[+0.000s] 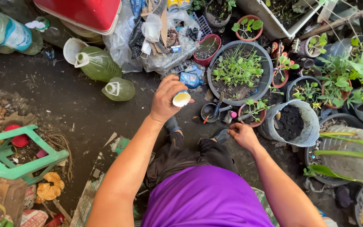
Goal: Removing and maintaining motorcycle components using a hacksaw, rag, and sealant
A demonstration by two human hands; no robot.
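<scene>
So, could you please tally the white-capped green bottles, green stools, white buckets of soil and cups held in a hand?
White-capped green bottles: 2
Green stool: 1
White bucket of soil: 1
Cup held in the left hand: 1
Total: 5
</scene>
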